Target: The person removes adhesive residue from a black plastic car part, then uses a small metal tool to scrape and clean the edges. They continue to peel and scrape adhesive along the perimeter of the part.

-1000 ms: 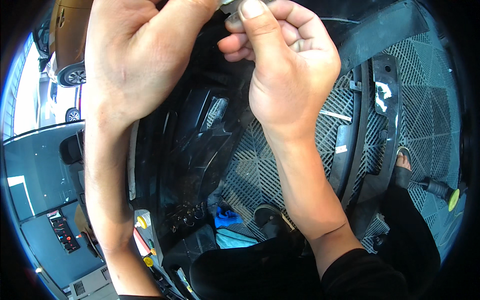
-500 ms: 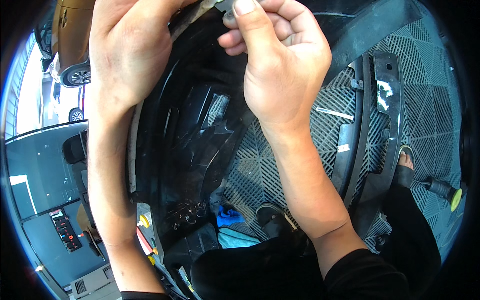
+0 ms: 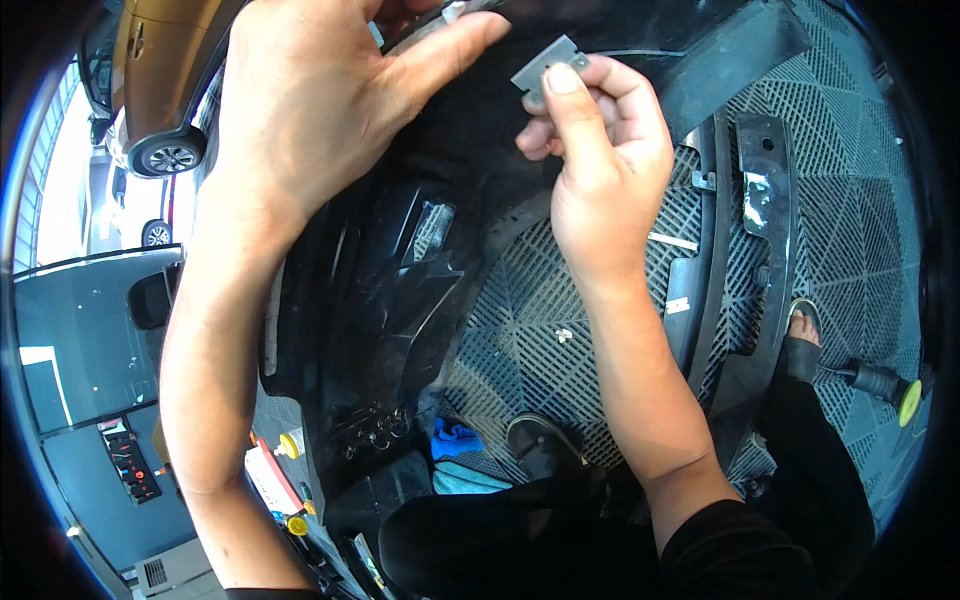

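Note:
A flat metal razor blade [image 3: 548,68] is pinched between thumb and fingers of my right hand [image 3: 610,165], held clear of the black plastic car bumper [image 3: 380,270] behind it. My left hand [image 3: 310,110] is at the bumper's upper rim, its thumb stretched out to the right and apart from the fingers. Those fingers are partly hidden behind the hand and cut off by the top edge of the view. Just above the left thumb, a small whitish bit [image 3: 455,11] shows at the rim.
A long black bumper strip [image 3: 765,250] lies on the grey grid floor at right. Another person's foot [image 3: 803,322] and a polisher with a yellow pad [image 3: 908,402] are beyond it. A blue cloth [image 3: 455,440] lies near my shoe [image 3: 540,440]. A brown car [image 3: 160,70] stands at upper left.
My right hand has moved right and slightly down, away from my left, bringing the blade into full view. My left thumb now shows, stretched out. A small white scrap now shows on the floor.

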`<state>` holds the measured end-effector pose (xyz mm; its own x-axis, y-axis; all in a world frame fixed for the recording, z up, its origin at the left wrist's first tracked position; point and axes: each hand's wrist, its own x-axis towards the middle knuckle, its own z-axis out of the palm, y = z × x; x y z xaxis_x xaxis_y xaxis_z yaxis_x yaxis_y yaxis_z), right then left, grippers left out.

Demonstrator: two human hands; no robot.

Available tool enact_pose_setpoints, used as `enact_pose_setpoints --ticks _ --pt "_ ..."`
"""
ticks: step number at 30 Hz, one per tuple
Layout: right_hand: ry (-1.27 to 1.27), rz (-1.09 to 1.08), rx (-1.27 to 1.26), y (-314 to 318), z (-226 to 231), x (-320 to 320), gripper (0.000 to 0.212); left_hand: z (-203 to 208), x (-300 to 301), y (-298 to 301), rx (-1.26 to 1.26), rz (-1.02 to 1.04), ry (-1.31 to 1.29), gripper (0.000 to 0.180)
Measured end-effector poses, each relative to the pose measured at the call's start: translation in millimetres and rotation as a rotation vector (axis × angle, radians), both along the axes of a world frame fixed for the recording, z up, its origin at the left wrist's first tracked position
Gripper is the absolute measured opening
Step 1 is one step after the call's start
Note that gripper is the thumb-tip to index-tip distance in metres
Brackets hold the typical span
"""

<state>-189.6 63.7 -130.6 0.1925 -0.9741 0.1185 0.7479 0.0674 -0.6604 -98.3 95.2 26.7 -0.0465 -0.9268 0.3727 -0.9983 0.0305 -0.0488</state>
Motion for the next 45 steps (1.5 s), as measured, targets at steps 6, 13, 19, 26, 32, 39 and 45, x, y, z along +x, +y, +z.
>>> enact_pose_setpoints --ticks 6,13,19,26,32,39,45 --pt "0.025 0.013 -0.068 -4 -4 -8 0.02 -5 23 5 -0.04 -0.128 -0.166 0.017" --pt "-0.068 0.218 0.009 -2 8 -16 0.023 -7 23 9 -0.044 -0.115 -0.132 0.015" --pt "0.162 -0.146 -0.406 7 -2 -18 0.019 8 -4 42 -0.04 -0.045 0.206 0.013" --pt "0.169 -0.47 -0.791 17 6 -13 0.032 9 -25 64 0.383 0.436 1.157 0.044" --pt "0.196 -0.41 -0.76 31 8 -22 0.031 6 -19 70 0.375 0.396 1.229 0.017" --pt "-0.042 0.202 -0.242 56 8 -41 0.043 2 -24 77 0.407 0.382 0.993 0.01" --pt "-0.15 0.421 0.022 53 19 -43 0.025 7 -27 76 0.374 0.343 0.861 0.014"
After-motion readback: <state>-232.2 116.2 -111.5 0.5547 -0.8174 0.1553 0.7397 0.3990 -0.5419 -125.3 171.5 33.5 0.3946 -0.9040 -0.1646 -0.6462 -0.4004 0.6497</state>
